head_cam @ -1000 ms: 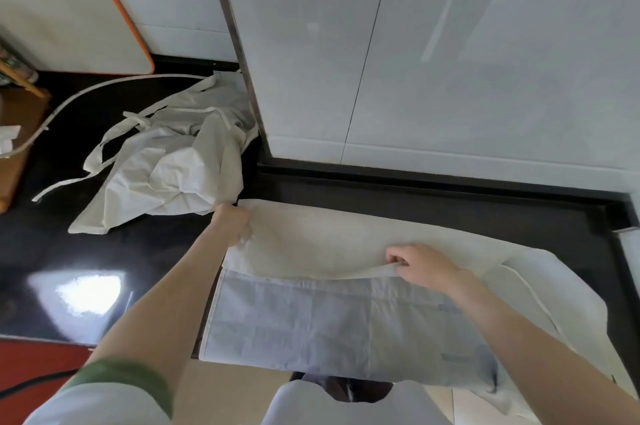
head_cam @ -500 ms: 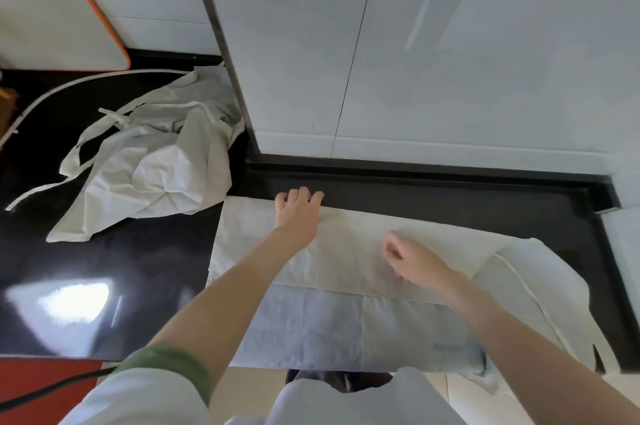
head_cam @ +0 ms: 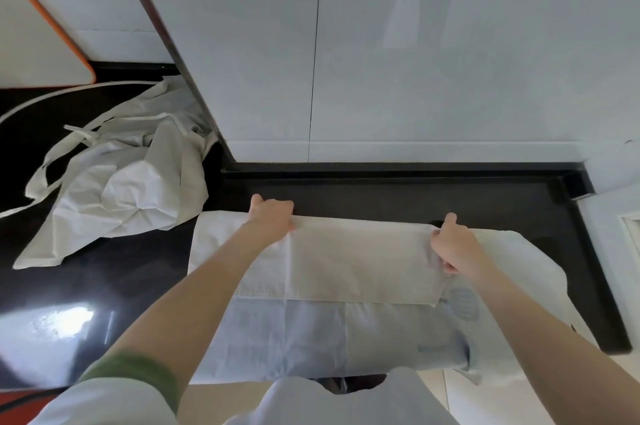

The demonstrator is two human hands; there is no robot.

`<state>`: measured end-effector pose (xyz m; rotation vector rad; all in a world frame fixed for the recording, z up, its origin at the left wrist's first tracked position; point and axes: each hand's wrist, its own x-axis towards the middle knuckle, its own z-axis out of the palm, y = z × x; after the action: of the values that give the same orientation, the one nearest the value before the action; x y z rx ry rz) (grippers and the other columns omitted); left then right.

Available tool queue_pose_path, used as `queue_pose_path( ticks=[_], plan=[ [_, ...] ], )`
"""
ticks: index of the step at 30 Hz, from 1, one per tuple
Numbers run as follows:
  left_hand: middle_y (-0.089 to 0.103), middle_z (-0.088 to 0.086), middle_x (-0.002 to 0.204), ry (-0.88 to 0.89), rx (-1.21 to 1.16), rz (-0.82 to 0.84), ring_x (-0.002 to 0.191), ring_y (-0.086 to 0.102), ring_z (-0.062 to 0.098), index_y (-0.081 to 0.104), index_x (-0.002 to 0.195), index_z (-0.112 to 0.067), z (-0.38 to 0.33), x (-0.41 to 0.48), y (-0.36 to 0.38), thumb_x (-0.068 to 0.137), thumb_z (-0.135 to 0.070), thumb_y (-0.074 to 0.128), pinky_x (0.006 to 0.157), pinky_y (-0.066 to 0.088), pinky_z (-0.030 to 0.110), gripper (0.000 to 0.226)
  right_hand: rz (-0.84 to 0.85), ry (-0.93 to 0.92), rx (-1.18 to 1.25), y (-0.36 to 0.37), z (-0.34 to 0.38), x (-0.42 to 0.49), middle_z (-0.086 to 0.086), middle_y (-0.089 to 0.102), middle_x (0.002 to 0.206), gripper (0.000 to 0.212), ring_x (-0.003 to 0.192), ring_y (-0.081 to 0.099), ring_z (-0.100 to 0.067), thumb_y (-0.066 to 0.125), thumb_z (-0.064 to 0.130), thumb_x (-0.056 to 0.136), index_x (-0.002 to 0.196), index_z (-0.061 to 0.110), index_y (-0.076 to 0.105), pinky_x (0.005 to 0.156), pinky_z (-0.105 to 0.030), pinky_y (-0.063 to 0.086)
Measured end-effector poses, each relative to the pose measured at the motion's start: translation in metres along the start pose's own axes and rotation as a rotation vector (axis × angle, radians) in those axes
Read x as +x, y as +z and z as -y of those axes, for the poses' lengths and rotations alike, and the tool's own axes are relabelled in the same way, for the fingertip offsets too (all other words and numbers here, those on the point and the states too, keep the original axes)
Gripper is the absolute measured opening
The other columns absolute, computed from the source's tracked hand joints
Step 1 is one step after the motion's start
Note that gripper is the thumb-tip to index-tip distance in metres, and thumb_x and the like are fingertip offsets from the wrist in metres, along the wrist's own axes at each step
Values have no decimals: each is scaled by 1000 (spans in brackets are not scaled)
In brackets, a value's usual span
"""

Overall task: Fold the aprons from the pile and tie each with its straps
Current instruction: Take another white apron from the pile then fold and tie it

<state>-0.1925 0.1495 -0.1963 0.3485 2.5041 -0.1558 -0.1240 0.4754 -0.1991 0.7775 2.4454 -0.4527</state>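
Left hand (head_cam: pixel 272 216) and right hand (head_cam: pixel 452 244) are curled on the far edge of the apron (head_cam: pixel 360 262), laid lengthwise left-to-right.

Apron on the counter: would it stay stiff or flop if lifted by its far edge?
Probably floppy: the apron hangs off the counter and bends where the left hand and right hand grip it. Likely light; the cloth looks thin. The crumpled pile suggests it creases easily.

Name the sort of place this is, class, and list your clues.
Probably a kitchen: a glossy black countertop, a white tiled wall, an orange-rimmed board and a pile of aprons.
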Motion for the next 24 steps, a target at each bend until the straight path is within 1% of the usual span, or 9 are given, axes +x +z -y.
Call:
queue_pose_path(
  ticks=[4,9,12,14,15,17,19,21,24],
  plan=[
    [52,-4,82,-33,116,-121,80,47,19,46,107,-18,3,-1,-1,95,-15,45,78,23,33,13,-41,-34,-55,-3,5,7,-25,60,92,6,66,59,-33,35,3,95,99,1,39,50,-33,42],
    [51,4,76,-128,102,-787,75,46,25,49,87,-10,3,-2,-7,66,3,53,72,27,32,25,-233,-232,122,-24,26,19,-28,59,98,27,97,59,-43,41,0,96,123,-4,39,67,-33,32],
    [51,12,101,-37,47,-920,84,43,29,49,101,-5,-11,0,-6,65,1,47,75,31,37,37,-76,-341,192,-28,37,28,-20,54,124,51,111,54,-37,49,5,96,144,7,29,81,-32,35],
    [52,14,118,188,-98,-785,97,53,33,54,112,-6,-37,-1,-2,72,-10,56,82,34,41,40,43,-367,222,-20,35,31,-17,49,134,75,114,52,-35,58,9,92,152,19,13,95,-36,41],
    [48,15,132,268,-194,-623,114,51,35,52,122,-8,-51,-4,0,80,-20,56,93,33,42,44,42,-390,229,-15,31,31,-16,47,136,83,117,50,-34,60,9,89,153,23,9,101,-40,41],
    [12,10,159,265,-313,-197,145,14,30,29,147,-17,-75,-11,9,92,-47,49,115,12,45,66,-32,-440,289,-4,20,25,-11,39,148,85,131,40,-30,62,9,89,154,22,9,111,-39,32],
    [-22,4,159,197,-309,26,146,-20,24,-1,154,-26,-90,-11,22,91,-65,40,117,-9,50,85,-143,-457,353,6,4,15,-9,32,153,74,139,32,-26,59,11,93,153,13,15,113,-34,26],
    [-36,4,153,193,-244,49,141,-33,24,-17,151,-30,-96,-7,35,89,-71,33,114,-17,53,90,-216,-418,261,15,-18,8,-12,30,154,62,140,31,-29,49,19,99,152,8,19,113,-40,26],
    [-38,4,152,210,-163,-48,141,-34,26,-23,149,-30,-94,1,43,85,-78,28,113,-19,55,95,-54,-320,-158,32,-61,2,1,-9,162,62,149,-6,-20,23,38,104,153,23,-11,119,-44,0]
  ],
)
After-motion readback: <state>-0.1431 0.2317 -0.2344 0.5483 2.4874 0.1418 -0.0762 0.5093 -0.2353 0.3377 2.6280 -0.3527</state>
